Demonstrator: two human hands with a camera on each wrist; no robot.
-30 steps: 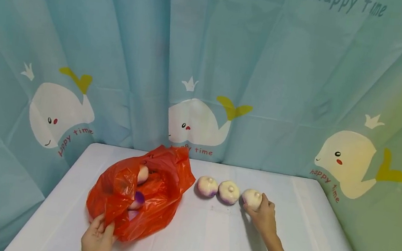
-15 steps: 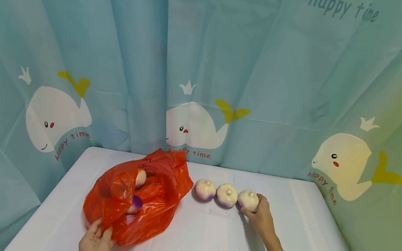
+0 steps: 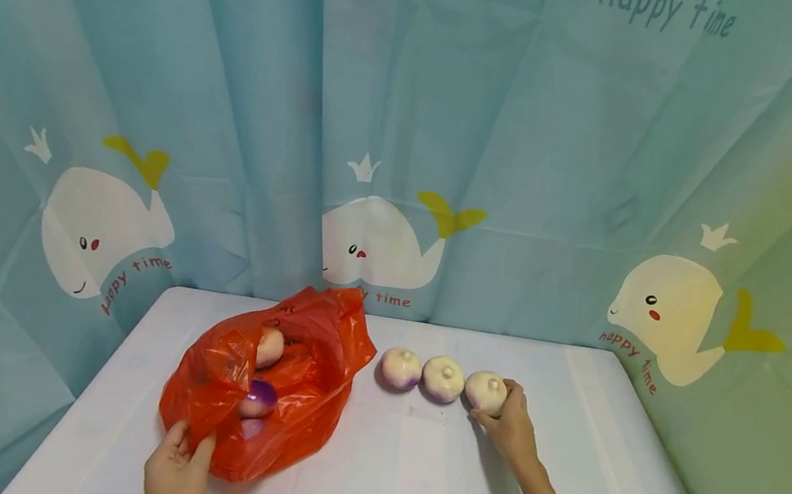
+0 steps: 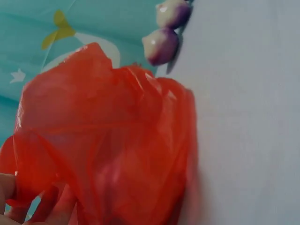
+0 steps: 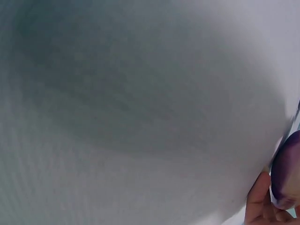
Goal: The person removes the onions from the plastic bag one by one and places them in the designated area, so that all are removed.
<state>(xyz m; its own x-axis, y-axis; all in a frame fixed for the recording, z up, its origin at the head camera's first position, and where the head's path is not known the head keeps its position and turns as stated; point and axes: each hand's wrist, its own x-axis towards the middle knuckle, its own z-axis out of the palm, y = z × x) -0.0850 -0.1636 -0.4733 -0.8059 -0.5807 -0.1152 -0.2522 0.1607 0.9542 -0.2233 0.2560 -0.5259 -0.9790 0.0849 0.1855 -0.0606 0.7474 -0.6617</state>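
Before me a white table (image 3: pixel 413 472), behind it a blue curtain (image 3: pixel 417 76) with folds, printed white whales (image 3: pixel 391 251), the words "happy time" (image 3: pixel 667 7)

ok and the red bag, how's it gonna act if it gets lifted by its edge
The red bag will probably be floppy, since its thin, see-through film is creased all over. It would likely sag low, with several round bulbs lying inside. Those bulbs could well roll out if it tips, as its mouth gapes wide.
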